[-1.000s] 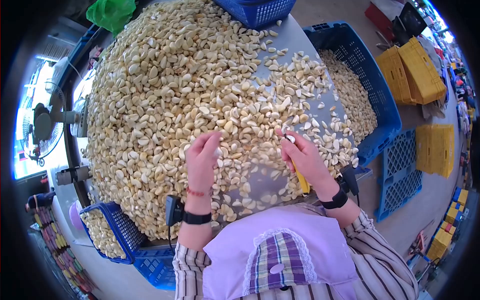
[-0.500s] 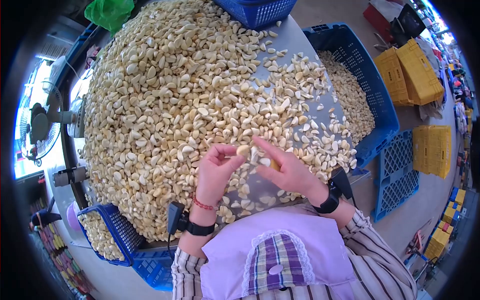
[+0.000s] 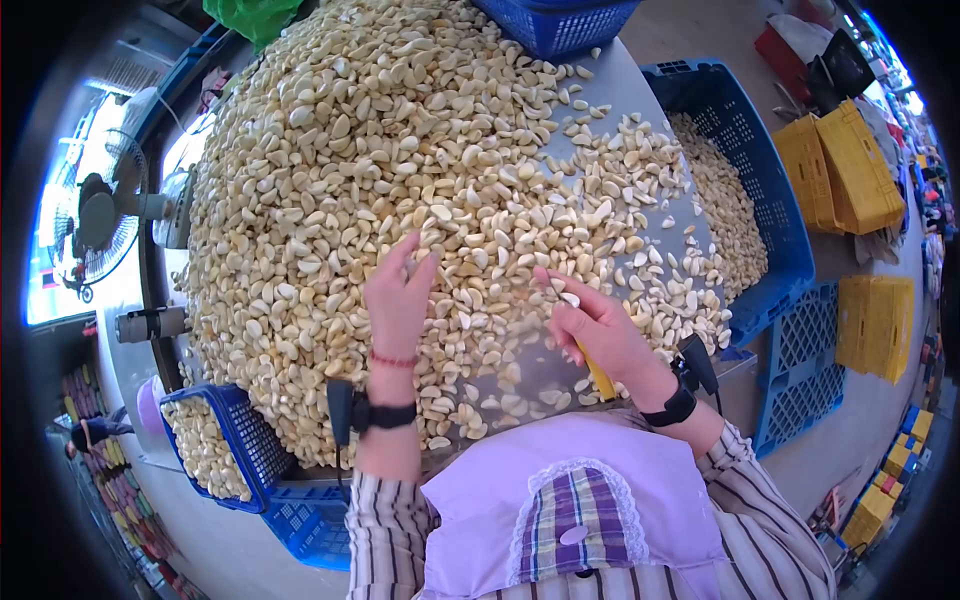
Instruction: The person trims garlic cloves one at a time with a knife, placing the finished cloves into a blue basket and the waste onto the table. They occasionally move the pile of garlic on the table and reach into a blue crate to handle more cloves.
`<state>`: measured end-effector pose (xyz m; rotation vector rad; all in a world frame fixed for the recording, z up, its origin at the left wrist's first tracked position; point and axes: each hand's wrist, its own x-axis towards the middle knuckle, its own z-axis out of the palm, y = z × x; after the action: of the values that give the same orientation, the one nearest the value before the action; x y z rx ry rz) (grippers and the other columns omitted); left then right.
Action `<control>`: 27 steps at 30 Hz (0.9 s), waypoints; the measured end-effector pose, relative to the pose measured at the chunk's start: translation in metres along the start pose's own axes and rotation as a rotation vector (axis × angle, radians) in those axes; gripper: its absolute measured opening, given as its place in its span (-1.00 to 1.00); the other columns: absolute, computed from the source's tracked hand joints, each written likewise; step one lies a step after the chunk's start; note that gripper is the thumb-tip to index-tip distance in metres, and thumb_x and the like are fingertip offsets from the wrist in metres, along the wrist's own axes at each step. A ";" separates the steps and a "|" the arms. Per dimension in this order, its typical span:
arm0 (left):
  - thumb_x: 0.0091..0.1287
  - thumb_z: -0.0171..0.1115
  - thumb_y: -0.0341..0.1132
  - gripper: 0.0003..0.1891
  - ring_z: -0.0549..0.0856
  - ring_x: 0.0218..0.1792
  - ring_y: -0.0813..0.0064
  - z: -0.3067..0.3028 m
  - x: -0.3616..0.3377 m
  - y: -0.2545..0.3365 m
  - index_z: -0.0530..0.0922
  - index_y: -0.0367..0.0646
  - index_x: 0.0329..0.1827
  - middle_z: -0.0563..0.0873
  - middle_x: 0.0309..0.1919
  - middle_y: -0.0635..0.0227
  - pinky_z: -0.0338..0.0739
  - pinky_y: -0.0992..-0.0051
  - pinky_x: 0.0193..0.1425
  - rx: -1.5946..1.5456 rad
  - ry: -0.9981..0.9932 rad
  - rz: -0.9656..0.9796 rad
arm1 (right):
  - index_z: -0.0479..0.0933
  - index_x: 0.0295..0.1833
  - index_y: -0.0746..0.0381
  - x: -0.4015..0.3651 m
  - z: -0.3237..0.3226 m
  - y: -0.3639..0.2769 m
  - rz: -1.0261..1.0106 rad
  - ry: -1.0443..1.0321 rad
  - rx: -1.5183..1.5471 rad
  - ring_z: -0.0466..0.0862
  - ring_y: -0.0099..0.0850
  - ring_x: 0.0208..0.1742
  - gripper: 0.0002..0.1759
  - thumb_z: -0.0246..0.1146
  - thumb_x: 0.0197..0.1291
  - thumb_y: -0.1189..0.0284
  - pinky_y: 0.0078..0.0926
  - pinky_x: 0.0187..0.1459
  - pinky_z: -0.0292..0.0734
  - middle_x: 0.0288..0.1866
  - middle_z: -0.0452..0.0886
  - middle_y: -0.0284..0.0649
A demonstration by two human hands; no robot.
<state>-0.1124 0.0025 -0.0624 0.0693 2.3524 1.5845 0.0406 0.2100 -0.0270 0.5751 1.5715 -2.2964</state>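
Note:
A big heap of peeled garlic cloves point(image 3: 330, 190) covers most of the metal table point(image 3: 625, 85). My left hand point(image 3: 398, 300) reaches over the near part of the heap, thumb and fingers apart, fingertips right at the cloves. To its right, my right hand point(image 3: 608, 335) is closed round a small yellow-handled knife point(image 3: 597, 372). Its handle sticks out below the palm toward me, while the blade end is mostly hidden by the fingers. A pale piece point(image 3: 568, 299) shows at the tips of the thumb and forefinger. Loose cloves lie on the metal between my hands and the apron.
A large blue crate point(image 3: 790, 235) of cloves stands right of the table. One blue basket point(image 3: 245, 440) with cloves is at the near left, another blue basket point(image 3: 560, 30) at the far edge. Yellow crates point(image 3: 870, 325) stand on the floor at right. A fan point(image 3: 105, 215) is at left.
My left hand has moved left and away from me, letting go of the clove it pinched beside the right hand. My right hand has shifted slightly right, and more of the yellow handle shows.

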 end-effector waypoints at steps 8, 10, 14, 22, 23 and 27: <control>0.16 0.37 -0.34 -0.75 0.57 -0.45 0.69 0.009 0.007 0.009 0.58 -0.26 -0.17 0.65 -0.35 0.39 0.46 0.64 -0.39 0.158 -0.144 0.099 | 0.24 0.43 0.15 -0.005 0.004 -0.009 -0.109 0.048 -0.212 0.43 -0.64 -0.57 -0.40 0.16 0.34 0.24 -0.69 -0.48 0.36 -0.49 0.49 -0.43; 0.16 0.36 -0.42 -0.79 0.48 -0.47 0.85 0.014 -0.016 0.013 0.53 -0.23 -0.19 0.58 -0.40 0.54 0.38 0.78 -0.43 0.047 -0.172 0.060 | 0.22 0.44 0.17 0.000 0.004 0.009 -0.234 0.075 -0.332 0.44 -0.61 -0.55 -0.36 0.18 0.32 0.23 -0.64 -0.47 0.37 -0.52 0.48 -0.40; 0.12 0.32 -0.57 -0.72 0.54 -0.37 0.80 0.022 -0.055 0.024 0.47 -0.22 -0.12 0.58 -0.31 0.48 0.48 0.77 -0.32 -0.063 -0.265 -0.001 | 0.17 0.46 0.19 -0.003 0.012 -0.007 -0.189 0.000 -0.627 0.41 -0.54 -0.58 -0.28 0.22 0.26 0.19 -0.53 -0.47 0.34 -0.61 0.40 -0.25; 0.08 0.24 -0.63 -0.73 0.44 -0.51 0.85 0.030 -0.082 0.037 0.44 -0.21 -0.18 0.56 -0.35 0.45 0.36 0.77 -0.46 -0.390 -0.261 -0.031 | 0.17 0.48 0.09 -0.003 0.021 -0.013 -0.135 -0.158 -0.520 0.26 -0.70 -0.62 -0.33 0.18 0.28 0.31 -0.68 -0.56 0.16 -0.63 0.36 -0.43; 0.08 0.23 -0.64 -0.73 0.46 -0.51 0.83 0.031 -0.082 0.039 0.43 -0.20 -0.18 0.58 -0.30 0.41 0.37 0.77 -0.46 -0.516 -0.273 -0.064 | 0.18 0.48 0.08 -0.001 0.020 -0.006 -0.089 -0.160 -0.363 0.27 -0.72 -0.62 -0.35 0.16 0.29 0.34 -0.71 -0.56 0.16 -0.61 0.39 -0.47; 0.11 0.22 -0.59 -0.74 0.51 -0.46 0.70 0.027 -0.080 0.037 0.40 -0.19 -0.17 0.59 -0.21 0.32 0.39 0.75 -0.46 -0.875 -0.389 -0.140 | 0.15 0.49 0.02 0.000 0.012 0.002 0.122 -0.172 0.028 0.42 -0.68 -0.54 -0.39 0.11 0.37 0.33 -0.70 -0.44 0.37 -0.44 0.50 -0.51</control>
<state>-0.0333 0.0249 -0.0198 0.0150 1.2170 2.1365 0.0397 0.1986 -0.0247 0.4527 1.3883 -2.2157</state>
